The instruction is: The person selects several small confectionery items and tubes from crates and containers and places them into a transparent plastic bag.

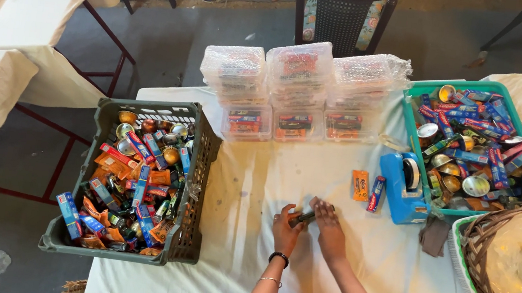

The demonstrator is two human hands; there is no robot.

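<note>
Head view looks straight down on a table (256,186) draped in a pale cloth, with both forearms reaching up from the bottom edge. The left hand (286,229) has its wrist bent slightly inward, a black band and a thin bangle on the forearm below it; its fingers curl round the near end of a small dark packet (302,218). The right hand (329,224) comes in at a slant from the lower right, palm down, fingers bent over the packet's far end. So both hands are closed on that one packet, which sits just above the cloth near the table's front middle, between the two palms.

Just beyond the right hand lie an orange sachet (360,185) and a slim red and blue box (376,194), side by side, close to a blue tape dispenser (404,183). To the left a dark green crate (136,177) holds a jumble of orange sachets, blue boxes and small round tins. To the right a teal tray (414,106) holds much the same mix. Along the far edge stand stacks of clear lidded tubs (298,91), three stacks across. A wicker basket (483,243) lined with plastic fills the near right corner. A dark chair (343,6) stands behind the table.
</note>
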